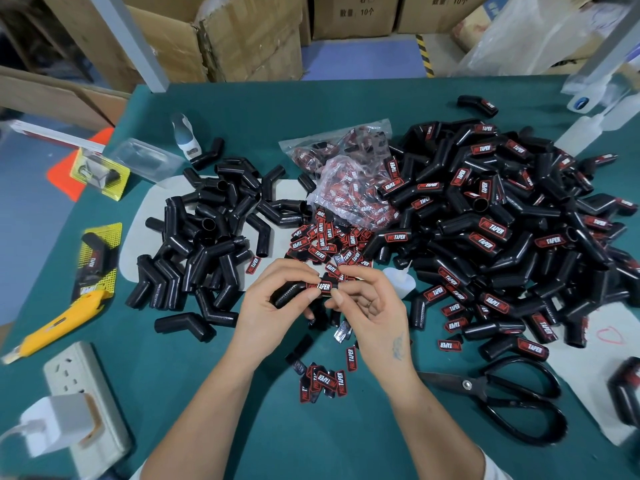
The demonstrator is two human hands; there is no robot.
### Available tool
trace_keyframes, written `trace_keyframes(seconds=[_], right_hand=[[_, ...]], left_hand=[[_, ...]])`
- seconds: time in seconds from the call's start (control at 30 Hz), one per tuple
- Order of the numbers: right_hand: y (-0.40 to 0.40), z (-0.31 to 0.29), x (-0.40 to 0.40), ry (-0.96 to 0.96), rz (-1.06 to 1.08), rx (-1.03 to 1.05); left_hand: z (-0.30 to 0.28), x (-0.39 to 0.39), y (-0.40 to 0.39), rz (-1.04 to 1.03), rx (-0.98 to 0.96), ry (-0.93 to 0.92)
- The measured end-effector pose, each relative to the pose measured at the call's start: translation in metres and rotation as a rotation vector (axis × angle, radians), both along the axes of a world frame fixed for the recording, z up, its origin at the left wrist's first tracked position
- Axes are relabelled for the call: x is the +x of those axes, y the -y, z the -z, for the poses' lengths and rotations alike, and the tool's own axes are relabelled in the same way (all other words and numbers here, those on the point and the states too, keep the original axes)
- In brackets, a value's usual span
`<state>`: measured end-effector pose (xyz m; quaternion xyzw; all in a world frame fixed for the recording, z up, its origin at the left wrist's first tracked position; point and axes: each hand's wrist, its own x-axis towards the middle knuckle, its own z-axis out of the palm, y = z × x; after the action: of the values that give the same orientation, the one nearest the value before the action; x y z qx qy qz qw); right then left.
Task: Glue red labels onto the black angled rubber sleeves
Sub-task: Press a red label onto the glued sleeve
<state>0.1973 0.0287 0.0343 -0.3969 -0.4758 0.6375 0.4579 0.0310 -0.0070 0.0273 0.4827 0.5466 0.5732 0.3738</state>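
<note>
Flanking hands point(322, 299): sleeve piles point(485, 237), scissors point(502, 396).

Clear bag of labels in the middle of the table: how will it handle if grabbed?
Probably floppy: the clear bag of labels is thin crinkled film, slumped. Likely light, holding only small flat labels. It may spill, since loose labels already lie at its near edge.

Glossy black rubber sleeves point(204, 237) lie on the matt green desk point(166, 358), near crinkled clear plastic bags point(349, 188) and brown cardboard boxes point(242, 36) at the frame's top.
</note>
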Motion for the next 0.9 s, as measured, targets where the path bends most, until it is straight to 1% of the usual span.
trace_keyframes(seconds=[0.17,0.37,0.53,0.63,0.7,0.8,0.9], right_hand=[[0.0010,0.0013,0.0009,0.023,-0.005,0.012],[0.0010,0.0028,0.0012,0.072,-0.044,0.053],[0.0003,0.0040,0.0031,0.058,-0.015,0.062],[-0.0002,0.0056,0.0030,0.061,-0.002,0.082],[0.0001,0.0070,0.0020,0.062,0.010,0.094],[0.0009,0.0084,0.0011,0.096,0.030,0.126],[0.0012,0.0091,0.0005,0.120,0.046,0.143]], left_hand=[[-0.0001,-0.0008,0.0006,0.003,0.022,-0.008],[-0.0004,0.0005,0.0014,0.008,0.041,-0.062],[-0.0021,0.0022,0.0027,-0.007,0.116,-0.105],[-0.0006,0.0026,0.0030,-0.024,0.117,-0.114],[0.0004,0.0025,0.0024,-0.035,0.111,-0.167],[-0.0008,0.0022,0.0008,-0.052,0.152,-0.282],[-0.0014,0.0021,0.0008,-0.061,0.162,-0.330]])
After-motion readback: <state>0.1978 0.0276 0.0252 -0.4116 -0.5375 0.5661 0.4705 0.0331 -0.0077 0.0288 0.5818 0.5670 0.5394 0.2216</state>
